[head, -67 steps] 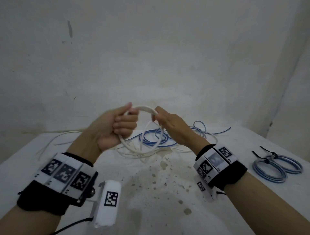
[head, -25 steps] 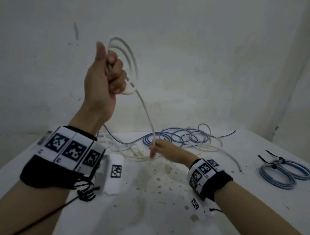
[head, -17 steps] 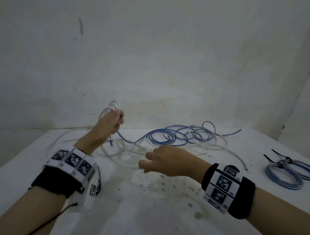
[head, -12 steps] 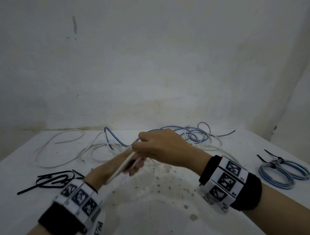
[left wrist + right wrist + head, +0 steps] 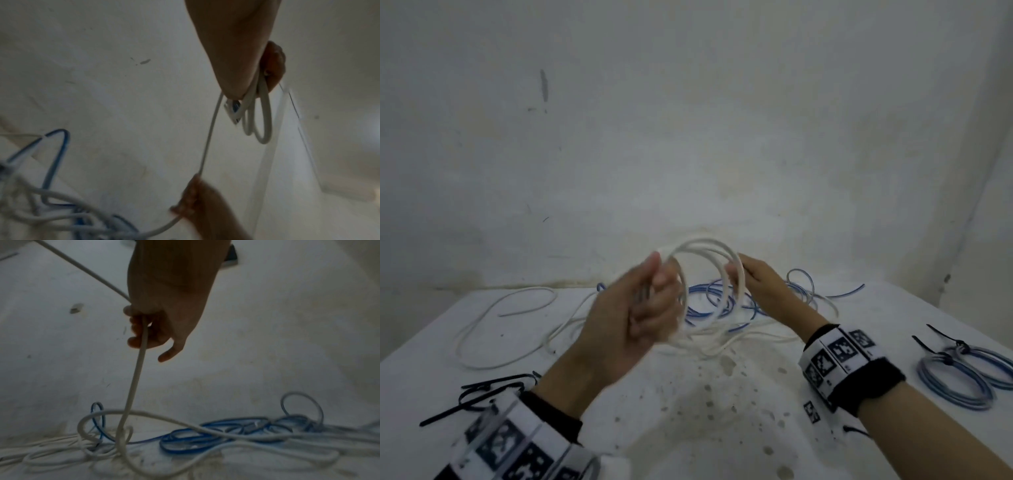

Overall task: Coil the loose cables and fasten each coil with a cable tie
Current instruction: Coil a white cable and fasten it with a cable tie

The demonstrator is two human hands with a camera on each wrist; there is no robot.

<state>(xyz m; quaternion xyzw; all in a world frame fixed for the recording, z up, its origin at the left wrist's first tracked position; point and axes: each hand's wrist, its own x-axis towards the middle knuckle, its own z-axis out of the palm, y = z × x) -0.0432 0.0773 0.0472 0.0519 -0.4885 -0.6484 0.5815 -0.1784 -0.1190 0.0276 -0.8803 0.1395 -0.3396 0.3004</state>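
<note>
Left hand (image 5: 633, 318) clenches the white cable (image 5: 709, 250) coil — right hand (image 5: 760, 287) pinches its loop (loose end trailing below).

Both forearms are raised side by side, wrists banded. The left hand (image 5: 633, 308) is closed in a fist; the right hand (image 5: 763, 291) has its fingers (image 5: 136, 340) curled.

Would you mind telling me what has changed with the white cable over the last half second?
The left hand has lifted its white cable coil off the table, and the right hand now grips the coil's far side, adding a loop. The tied blue coils and black cable ties stayed put.
</note>
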